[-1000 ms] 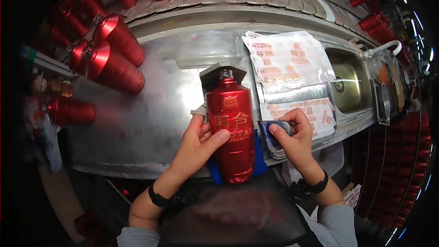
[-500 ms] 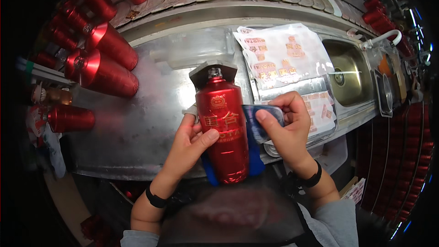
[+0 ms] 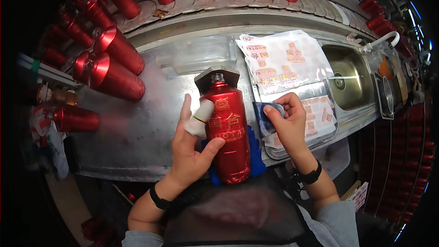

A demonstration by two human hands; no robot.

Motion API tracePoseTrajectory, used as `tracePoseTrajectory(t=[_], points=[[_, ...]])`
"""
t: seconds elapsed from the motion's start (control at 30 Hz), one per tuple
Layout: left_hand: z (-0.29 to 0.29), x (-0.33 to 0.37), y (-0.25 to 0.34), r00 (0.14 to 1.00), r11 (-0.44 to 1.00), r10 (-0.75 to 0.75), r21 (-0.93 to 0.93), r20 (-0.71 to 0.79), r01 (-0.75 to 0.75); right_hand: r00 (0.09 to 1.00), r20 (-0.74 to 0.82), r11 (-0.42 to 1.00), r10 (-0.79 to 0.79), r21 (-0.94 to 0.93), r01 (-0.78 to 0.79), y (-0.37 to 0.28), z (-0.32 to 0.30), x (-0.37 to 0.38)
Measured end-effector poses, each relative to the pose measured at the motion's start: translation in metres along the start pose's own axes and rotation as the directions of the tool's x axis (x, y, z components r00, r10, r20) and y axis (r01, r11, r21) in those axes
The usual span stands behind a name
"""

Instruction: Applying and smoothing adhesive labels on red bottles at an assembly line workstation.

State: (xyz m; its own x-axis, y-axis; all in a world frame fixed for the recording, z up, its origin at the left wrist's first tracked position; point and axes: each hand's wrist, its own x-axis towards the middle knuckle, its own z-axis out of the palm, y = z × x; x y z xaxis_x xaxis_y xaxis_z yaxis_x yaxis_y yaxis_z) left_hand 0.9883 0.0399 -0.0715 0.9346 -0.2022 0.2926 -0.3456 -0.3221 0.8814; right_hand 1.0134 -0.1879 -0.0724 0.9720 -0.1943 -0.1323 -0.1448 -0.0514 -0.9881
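Note:
A glossy red bottle point(image 3: 226, 148) with gold decoration lies on its back, neck pointing away from me. Its shoulder rests by a dark grey angular holder point(image 3: 198, 82), and a blue cloth point(image 3: 257, 155) shows beneath its near end. My left hand point(image 3: 190, 148) is at the bottle's left side, fingers apart, thumb at the bottle's edge. White wrapping point(image 3: 199, 118) covers one of its fingers. Between thumb and fingers, my right hand point(image 3: 291, 119) pinches a thin, dark blue flat scraper point(image 3: 264, 118), held just right of the bottle and apart from it.
Sheets of printed red-and-gold decals point(image 3: 288, 57) lie on a metal tray right of the bottle. Beyond them is a sink point(image 3: 350, 89) with a white faucet point(image 3: 386, 38). Several red bottles point(image 3: 109, 77) stand at left, and others ride a slatted conveyor point(image 3: 219, 3) at the back.
My left hand has opened and its fingers have lifted off the bottle. The scraper has drawn away to the right of the bottle. Bottles on the conveyor have shifted right.

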Motion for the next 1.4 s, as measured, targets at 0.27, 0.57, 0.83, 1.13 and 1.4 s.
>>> tracePoseTrajectory(t=[0.27,0.57,0.83,1.13,1.4], points=[[-0.005,0.028,0.01,0.954,0.83,0.147,0.492,0.261,-0.263,0.995,0.105,0.991,-0.001,0.133,-0.013,0.011,-0.008,-0.018],[-0.007,0.01,0.013,0.945,0.801,0.141,0.526,0.295,-0.284,0.99,0.113,0.975,0.082,0.197,-0.104,0.006,-0.005,-0.027],[-0.018,-0.023,-0.008,0.982,0.848,0.019,0.518,0.187,-0.115,0.997,0.083,0.985,-0.002,0.174,-0.013,0.012,0.002,-0.032],[-0.007,0.0,0.013,0.97,0.814,0.099,0.543,0.221,-0.206,0.995,0.089,0.994,-0.047,0.105,0.038,0.007,0.002,-0.035],[-0.008,-0.018,0.007,0.938,0.789,0.138,0.538,0.316,-0.298,0.996,0.074,0.987,-0.055,0.157,0.043,-0.007,0.002,-0.041]])
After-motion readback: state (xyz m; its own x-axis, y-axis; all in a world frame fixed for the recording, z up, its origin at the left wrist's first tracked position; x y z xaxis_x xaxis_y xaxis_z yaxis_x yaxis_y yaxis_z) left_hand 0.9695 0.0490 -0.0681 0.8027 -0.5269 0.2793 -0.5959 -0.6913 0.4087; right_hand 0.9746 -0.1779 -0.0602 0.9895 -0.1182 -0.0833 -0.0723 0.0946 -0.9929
